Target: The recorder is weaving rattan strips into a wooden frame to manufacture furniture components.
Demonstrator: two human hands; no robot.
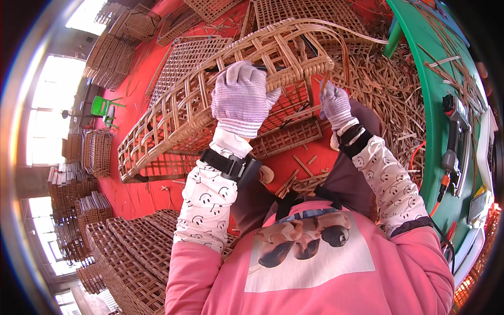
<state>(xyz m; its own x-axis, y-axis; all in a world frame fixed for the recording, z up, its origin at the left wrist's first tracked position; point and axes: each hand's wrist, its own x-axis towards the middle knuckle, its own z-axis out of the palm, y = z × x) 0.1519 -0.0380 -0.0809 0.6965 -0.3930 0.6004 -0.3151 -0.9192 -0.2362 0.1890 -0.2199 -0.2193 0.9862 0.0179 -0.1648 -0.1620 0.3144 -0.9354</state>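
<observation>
A long brown wicker basket frame (178,118) with open lattice sides lies tilted across my lap and reaches far to the left. My gloved left hand (241,100) closes over its upper rim, fingers curled to the far side. At the basket's right corner, wrapped tightly with strips, my gloved right hand (336,103) pinches a brown wicker strip (325,82) just below the corner. Loose strips (345,52) loop over that end, and a paler one sticks out to the right. My left fingertips are hidden behind the rim.
Cut strip scraps (386,86) heap on the red floor (131,194) at the right. A green table (428,79) there carries a black-and-grey power tool (452,136) with an orange cord. Stacked woven panels (123,262) stand near left; a green chair (100,106) is farther off.
</observation>
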